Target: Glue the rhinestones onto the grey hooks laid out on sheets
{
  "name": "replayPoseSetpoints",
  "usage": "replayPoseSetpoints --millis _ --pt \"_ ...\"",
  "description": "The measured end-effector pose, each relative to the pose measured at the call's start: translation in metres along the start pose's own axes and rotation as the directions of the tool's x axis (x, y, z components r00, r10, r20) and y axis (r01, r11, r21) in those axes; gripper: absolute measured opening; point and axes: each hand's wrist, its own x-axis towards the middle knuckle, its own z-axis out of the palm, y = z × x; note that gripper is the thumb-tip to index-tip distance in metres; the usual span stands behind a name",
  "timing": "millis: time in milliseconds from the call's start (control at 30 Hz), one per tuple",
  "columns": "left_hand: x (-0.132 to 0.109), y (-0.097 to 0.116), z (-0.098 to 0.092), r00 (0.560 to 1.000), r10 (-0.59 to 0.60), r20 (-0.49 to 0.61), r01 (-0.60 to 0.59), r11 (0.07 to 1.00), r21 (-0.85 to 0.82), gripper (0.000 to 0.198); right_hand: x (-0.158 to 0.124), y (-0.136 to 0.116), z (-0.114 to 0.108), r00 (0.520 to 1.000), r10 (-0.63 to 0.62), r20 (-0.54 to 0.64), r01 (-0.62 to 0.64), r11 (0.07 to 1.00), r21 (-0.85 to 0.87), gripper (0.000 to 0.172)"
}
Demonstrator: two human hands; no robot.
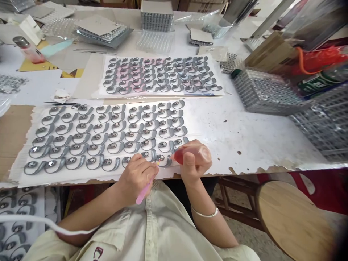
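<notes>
My left hand (140,177) is closed around a pink pen-like stick (144,192), whose yellowish tip points at the near row of the sheet. In my right hand (191,166) is a small squeeze bottle (190,154) with reddish liquid, lying tilted, its thin nozzle pointing left. Nozzle and stick tip meet close to a curled grey metal piece with a round, shiny stone (161,158); I cannot tell whether they touch it. Similar pieces stand in rows on the white padded sheet (20,177), at whose front right corner both hands are.
A second padded sheet (160,95) with more such pieces lies behind. Black scissors (66,104) rest between them at left. A capped bottle (28,49) stands far left. Clear plastic trays (261,88) are stacked at right. A round wooden stool (293,217) stands below the table's front edge.
</notes>
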Motion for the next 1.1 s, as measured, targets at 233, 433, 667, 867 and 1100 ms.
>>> replayPoseSetpoints --millis 233,433,667,867,1100 --pt "0.0010 -0.0001 0.0006 1.000 0.009 -0.011 -0.009 1.000 -0.006 0.018 -0.0025 0.0046 -0.0027 0.999 0.015 0.045 -0.014 1.000 -0.006 0.012" --pt "0.0032 -0.0003 -0.0003 1.000 0.010 -0.009 -0.010 1.000 0.018 0.019 -0.0009 0.0044 -0.0024 0.996 0.019 0.090 -0.015 0.999 -0.051 0.014" --pt "0.0037 0.0005 0.0006 1.000 0.008 -0.023 -0.008 1.000 0.011 0.018 0.0016 0.0030 0.0002 0.994 -0.070 0.084 0.073 0.997 -0.029 0.011" --pt "0.0044 -0.0009 -0.0011 1.000 0.005 -0.025 -0.005 1.000 0.003 0.019 0.0001 0.0051 -0.0012 0.992 -0.097 0.078 0.100 0.994 -0.034 0.009" --pt "0.0018 -0.0014 0.0000 0.998 -0.039 -0.045 0.036 0.997 -0.065 0.018 -0.0005 0.0061 -0.0017 0.990 -0.111 0.090 0.115 0.993 -0.032 0.014"
